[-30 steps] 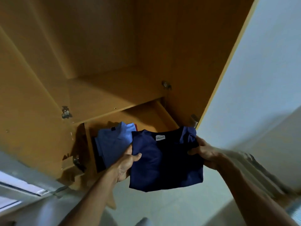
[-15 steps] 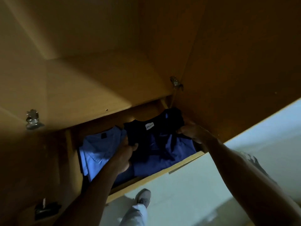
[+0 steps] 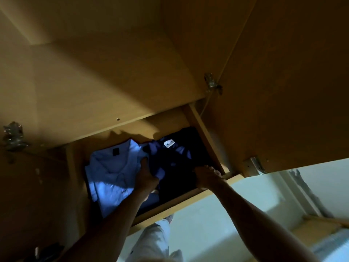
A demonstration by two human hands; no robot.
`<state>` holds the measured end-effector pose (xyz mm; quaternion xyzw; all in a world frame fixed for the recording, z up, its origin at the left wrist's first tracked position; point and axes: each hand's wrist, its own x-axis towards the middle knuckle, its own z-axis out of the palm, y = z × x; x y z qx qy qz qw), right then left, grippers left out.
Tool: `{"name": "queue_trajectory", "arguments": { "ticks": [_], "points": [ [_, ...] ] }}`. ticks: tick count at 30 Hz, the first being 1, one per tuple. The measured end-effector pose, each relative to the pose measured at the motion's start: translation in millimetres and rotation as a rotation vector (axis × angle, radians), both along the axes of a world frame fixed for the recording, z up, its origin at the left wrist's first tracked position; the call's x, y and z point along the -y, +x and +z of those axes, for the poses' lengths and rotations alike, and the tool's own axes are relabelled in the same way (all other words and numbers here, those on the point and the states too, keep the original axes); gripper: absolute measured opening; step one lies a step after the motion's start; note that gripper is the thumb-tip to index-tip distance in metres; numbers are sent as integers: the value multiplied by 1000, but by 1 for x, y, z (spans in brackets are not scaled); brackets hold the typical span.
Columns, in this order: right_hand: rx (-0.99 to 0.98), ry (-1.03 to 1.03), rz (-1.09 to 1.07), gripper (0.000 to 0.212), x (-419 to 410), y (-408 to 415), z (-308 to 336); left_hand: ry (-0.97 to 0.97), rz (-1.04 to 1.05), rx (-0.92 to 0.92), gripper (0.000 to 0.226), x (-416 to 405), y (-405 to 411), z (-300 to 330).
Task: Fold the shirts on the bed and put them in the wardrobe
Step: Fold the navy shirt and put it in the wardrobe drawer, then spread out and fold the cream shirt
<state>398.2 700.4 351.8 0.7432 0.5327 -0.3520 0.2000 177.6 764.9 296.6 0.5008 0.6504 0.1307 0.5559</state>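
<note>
Two hands inside the lower compartment of the tan wooden wardrobe (image 3: 113, 87), both on the folded navy-blue cotton shirt with a white neck label (image 3: 179, 157).

Change over the last second: shirt carried from open air in front of the wardrobe, across the front edge, and down onto the compartment floor; now lying flat, collar toward the back, right edge close against the compartment's side panel, left edge just beside and perhaps slightly over the folded light-blue collared shirt (image 3: 113, 173) already stored there. Arms pushed further in than half a second ago; shirt seated deeper.

Meaning for the task: placement of this shirt judged essentially complete, with only release and withdrawal left. Number of shirts remaining on the bed not visible.

Left hand (image 3: 146, 178): fingers curled over the left edge of the navy shirt, a bunched fold of cloth held between thumb and fingers; grip apparently kept. Risk judged: a raised, crumpled corner if let go without smoothing.

Right hand (image 3: 206, 176): at the near right corner of the shirt, fingers bent over the hem beside the side panel; shadow too deep to tell a true pinch from mere pressing.

Also visible: metal door hinge (image 3: 212, 84) above, pale trouser leg (image 3: 153, 241) below the wardrobe's front edge.
</note>
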Motion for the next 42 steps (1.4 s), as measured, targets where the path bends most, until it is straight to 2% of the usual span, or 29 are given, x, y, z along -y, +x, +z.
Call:
{"name": "queue_trajectory", "arguments": {
  "ticks": [2,6,9,12,14,16,19,22,24,27,30,35,40,42],
  "points": [
    [30,-78,-11,52,0,2,-5,42,-34,-102,70,-3,-3,-11],
    [-5,-14,-44,49,7,7,-7,81,-26,-210,29,-5,-9,-15],
    [-85,193,-160,37,25,10,-2,173,7,-289,23,-6,0,22],
    [-192,529,-217,28,56,12,13,194,14,-366,24,-3,12,49],
    [-214,754,-245,26,82,11,25,215,37,-307,16,5,19,59],
    [-182,907,-332,26,117,11,36,276,19,-182,17,22,31,63],
    [-170,997,-472,29,178,12,42,347,-76,-65,22,54,47,61],
    [-170,1031,-643,29,254,7,35,368,-218,7,25,114,67,83],
    [-165,1042,-835,27,328,0,28,388,-383,68,25,174,86,93],
    [-126,1044,-1060,23,410,-17,16,328,-545,111,21,241,102,94],
    [-56,951,-1288,21,497,-36,9,239,-717,156,22,307,122,82],
    [68,825,-1633,22,636,-80,-15,122,-1112,93,27,419,146,64],
    [95,742,-1997,17,720,-108,-62,13,-1453,6,21,505,168,9],
    [102,680,-2087,17,747,-108,-101,-6,-1560,-25,14,536,178,-35]
  ]
}}
